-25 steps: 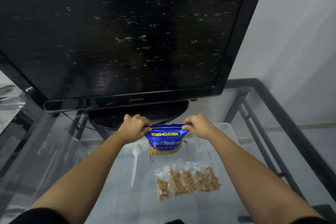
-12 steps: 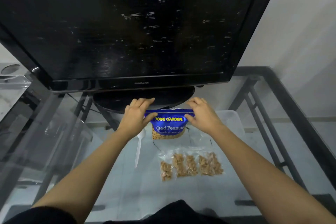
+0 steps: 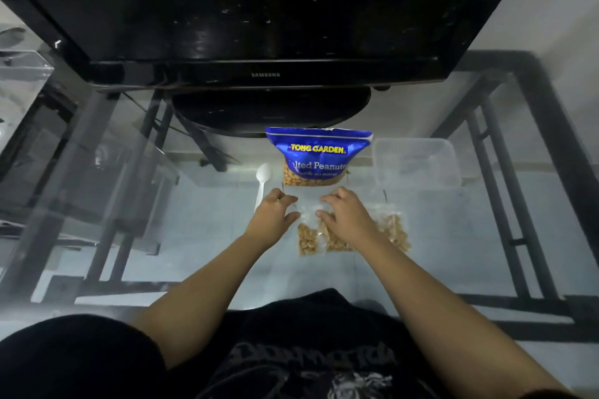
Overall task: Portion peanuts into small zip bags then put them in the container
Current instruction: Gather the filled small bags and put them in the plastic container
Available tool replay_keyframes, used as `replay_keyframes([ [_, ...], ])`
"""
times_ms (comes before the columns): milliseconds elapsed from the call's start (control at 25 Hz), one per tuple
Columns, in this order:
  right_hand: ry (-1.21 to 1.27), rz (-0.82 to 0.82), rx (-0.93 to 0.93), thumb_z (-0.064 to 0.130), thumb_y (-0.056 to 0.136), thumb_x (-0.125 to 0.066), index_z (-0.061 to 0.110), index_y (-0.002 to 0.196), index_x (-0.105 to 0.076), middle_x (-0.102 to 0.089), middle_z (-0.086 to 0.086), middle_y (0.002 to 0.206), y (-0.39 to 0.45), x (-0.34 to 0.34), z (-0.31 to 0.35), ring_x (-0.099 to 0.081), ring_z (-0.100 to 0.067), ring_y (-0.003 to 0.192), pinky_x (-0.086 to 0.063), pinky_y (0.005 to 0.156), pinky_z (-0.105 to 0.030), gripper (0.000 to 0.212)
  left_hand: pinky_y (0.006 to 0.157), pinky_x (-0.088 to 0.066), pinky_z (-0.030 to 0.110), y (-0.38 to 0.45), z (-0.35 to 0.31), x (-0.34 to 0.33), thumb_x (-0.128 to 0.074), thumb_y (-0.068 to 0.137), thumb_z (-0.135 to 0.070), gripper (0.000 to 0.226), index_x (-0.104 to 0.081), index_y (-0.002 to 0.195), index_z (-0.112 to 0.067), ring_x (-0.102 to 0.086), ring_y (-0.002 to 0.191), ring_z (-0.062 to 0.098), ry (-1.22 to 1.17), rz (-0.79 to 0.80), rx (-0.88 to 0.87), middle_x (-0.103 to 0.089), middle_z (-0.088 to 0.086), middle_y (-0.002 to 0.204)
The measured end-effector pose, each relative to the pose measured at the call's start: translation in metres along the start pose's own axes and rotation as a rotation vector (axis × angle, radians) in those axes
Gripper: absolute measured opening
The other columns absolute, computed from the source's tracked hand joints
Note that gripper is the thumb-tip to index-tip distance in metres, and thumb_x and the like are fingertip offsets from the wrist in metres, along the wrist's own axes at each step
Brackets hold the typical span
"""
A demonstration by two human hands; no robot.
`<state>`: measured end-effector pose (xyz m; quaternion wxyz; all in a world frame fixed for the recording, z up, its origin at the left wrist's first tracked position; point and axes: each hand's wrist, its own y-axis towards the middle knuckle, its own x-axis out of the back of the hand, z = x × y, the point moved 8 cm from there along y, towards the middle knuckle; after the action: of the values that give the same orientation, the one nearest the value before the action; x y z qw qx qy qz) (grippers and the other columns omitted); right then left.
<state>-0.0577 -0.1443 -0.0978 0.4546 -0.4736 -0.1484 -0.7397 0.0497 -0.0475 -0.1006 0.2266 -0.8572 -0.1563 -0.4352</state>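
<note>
Clear plastic is what both hands are reaching into: nearest the person, on the glass worktop (image 3: 194,236), lies a row of small clear zip bags filled with peanuts (image 3: 353,232), and the left hand (image 3: 271,219) and the right hand (image 3: 346,220) sit over its far edge. The left hand's fingers (image 3: 281,199) are loosely bent just beside the leftmost bag, and whether they touch the film cannot be told; the right hand's fingers (image 3: 327,209) are curled down onto the top of a bag, seemingly pinching it, though blur hides the exact hold. Portioning looks finished, so the step in hand is judged to be gathering the filled bags. The next move calls for a firm pinch on the slippery film, a lift, and a carry rightward and away to the clear rectangular plastic container (image 3: 418,168), which stands open, well apart from the hands. Beyond the hands, the white plastic spoon (image 3: 262,181) lies to the left and the blue foil peanut pouch (image 3: 319,155) stands upright by itself, top pressed closed. Behind it rises the black television (image 3: 259,10) on its base. Half a second ago both hands were pinching the pouch's top edge; they have since let go of it and dropped back toward the person onto the bags, and the pouch stays where it was set.
</note>
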Motion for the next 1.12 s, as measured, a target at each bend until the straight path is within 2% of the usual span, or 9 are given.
replay_keyframes([
  [120,0.001,-0.015,0.042,0.023,0.088,-0.06,0.01,0.113,-0.064,-0.053,-0.007,0.116,0.002,0.0,0.007,-0.047,-0.022,0.114,-0.038,0.096,-0.028,0.028,0.088,-0.041,0.028,0.006,-0.009,-0.002,-0.06,0.089,-0.016,0.029,-0.061,0.117,-0.008,-0.056,0.1,0.029,0.013,-0.011,-0.035,-0.053,0.015,0.114],
  [240,0.038,-0.064,0.084,0.018,0.088,-0.06,0.01,0.1,-0.066,-0.057,-0.005,0.109,-0.001,0.008,0.015,-0.049,-0.019,0.107,-0.039,0.087,-0.026,0.016,0.084,-0.048,0.034,0.006,-0.01,-0.002,-0.061,0.086,-0.011,0.013,-0.066,0.097,-0.005,-0.059,0.094,0.028,-0.081,-0.021,-0.07,-0.059,0.014,0.101],
  [320,0.221,-0.085,0.0,0.018,0.089,-0.059,0.013,0.096,-0.066,-0.063,0.0,0.1,-0.006,0.013,0.01,-0.055,-0.013,0.096,-0.042,0.078,-0.017,0.012,0.08,-0.051,0.03,0.001,-0.004,0.003,-0.063,0.085,-0.013,0.008,-0.064,0.088,-0.006,-0.061,0.085,0.019,-0.322,-0.038,0.019,-0.065,0.008,0.091],
  [400,0.52,-0.107,-0.166,0.02,0.087,-0.063,0.016,0.094,-0.067,-0.067,0.005,0.087,-0.013,0.014,-0.003,-0.063,-0.008,0.083,-0.045,0.072,-0.012,0.009,0.077,-0.052,0.028,-0.006,0.002,0.005,-0.064,0.086,-0.014,0.009,-0.062,0.089,-0.006,-0.064,0.076,0.018,-0.635,-0.02,0.152,-0.069,0.009,0.082],
  [520,0.789,-0.127,-0.319,0.019,0.085,-0.066,0.018,0.087,-0.068,-0.07,0.006,0.079,-0.022,0.01,-0.01,-0.068,-0.007,0.074,-0.052,0.071,-0.018,0.003,0.075,-0.057,0.027,-0.009,-0.002,0.012,-0.063,0.086,-0.009,0.012,-0.064,0.099,-0.01,-0.066,0.074,0.016,-0.799,0.001,0.151,-0.069,0.01,0.08],
  [680,0.928,-0.137,-0.327,0.016,0.086,-0.065,0.017,0.084,-0.067,-0.071,-0.001,0.08,-0.025,0.013,0.002,-0.069,-0.002,0.065,-0.052,0.063,-0.013,0.003,0.068,-0.052,0.013,-0.008,-0.02,0.026,-0.063,0.087,-0.016,0.012,-0.069,0.097,-0.014,-0.065,0.069,0.006,-0.576,0.019,0.036,-0.07,0.001,0.083],
  [800,0.761,-0.173,-0.267,0.019,0.086,-0.064,0.016,0.086,-0.068,-0.07,0.001,0.079,-0.024,0.027,0.011,-0.068,-0.007,0.071,-0.052,0.067,-0.015,0.005,0.063,-0.043,0.002,-0.007,-0.041,0.037,-0.065,0.085,-0.018,0.011,-0.071,0.09,-0.01,-0.059,0.072,-0.001,-0.392,-0.01,-0.089,-0.068,-0.003,0.083],
  [1000,0.574,-0.338,-0.166,0.015,0.087,-0.062,0.011,0.088,-0.068,-0.067,0.002,0.077,-0.028,0.052,0.023,-0.064,-0.011,0.073,-0.051,0.069,-0.022,0.007,0.059,-0.04,0.005,-0.01,-0.037,0.053,-0.069,0.082,-0.018,0.01,-0.069,0.078,-0.009,-0.058,0.07,0.004,-0.425,-0.15,-0.02,-0.067,-0.002,0.074],
  [1120,0.561,-0.34,-0.16,0.016,0.087,-0.062,0.012,0.089,-0.067,-0.065,0.004,0.077,-0.029,0.054,0.022,-0.063,-0.011,0.074,-0.052,0.071,-0.024,0.007,0.059,-0.04,0.008,-0.015,-0.03,0.053,-0.069,0.082,-0.02,0.013,-0.069,0.078,-0.009,-0.056,0.069,0.004,-0.416,-0.158,0.02,-0.068,0.0,0.077],
])
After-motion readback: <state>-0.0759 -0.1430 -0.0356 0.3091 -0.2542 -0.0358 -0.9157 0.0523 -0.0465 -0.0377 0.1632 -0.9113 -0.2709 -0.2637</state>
